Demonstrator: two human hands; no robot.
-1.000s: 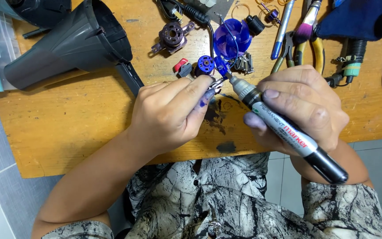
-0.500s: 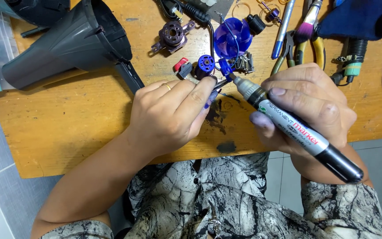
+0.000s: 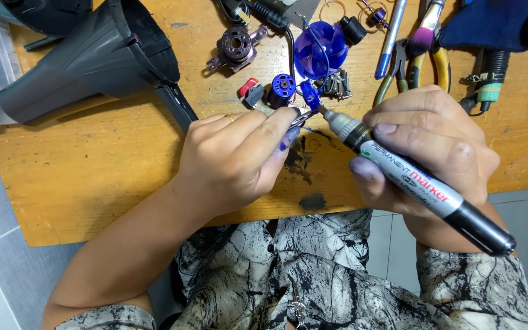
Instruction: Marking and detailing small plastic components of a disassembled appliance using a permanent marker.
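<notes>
The left hand (image 3: 233,162) pinches a small metal part (image 3: 300,114) between thumb and forefinger, the other fingers curled under; the part is so nearly hidden that its shape cannot be told. The right hand (image 3: 426,150) is closed round a marker (image 3: 410,177), uncapped, held like a pen with its nib touching the part just above the wooden table (image 3: 93,183). Blue stain on the left fingertip and on the right thumb, and dark blots on the wood beneath, suggest that marking is well under way; whether the part is fully coloured cannot be seen, so I judge the work mid-stroke, not finished. Both forearms come up from the near edge, wrists over the table's front, the hands meeting at the centre, the marker's butt slanting down to the right past the edge. Just beyond the fingers lie a blue motor (image 3: 283,88), a small red-and-grey switch (image 3: 249,91) and a metal clip cluster (image 3: 337,84); a blue fan (image 3: 320,49) stands a little farther back, with a brownish round mount (image 3: 236,46) to its left. The dark dryer shell (image 3: 87,61) lies at the far left, and pliers (image 3: 438,61), a brush (image 3: 424,33) and a pen (image 3: 391,36) at the far right.
</notes>
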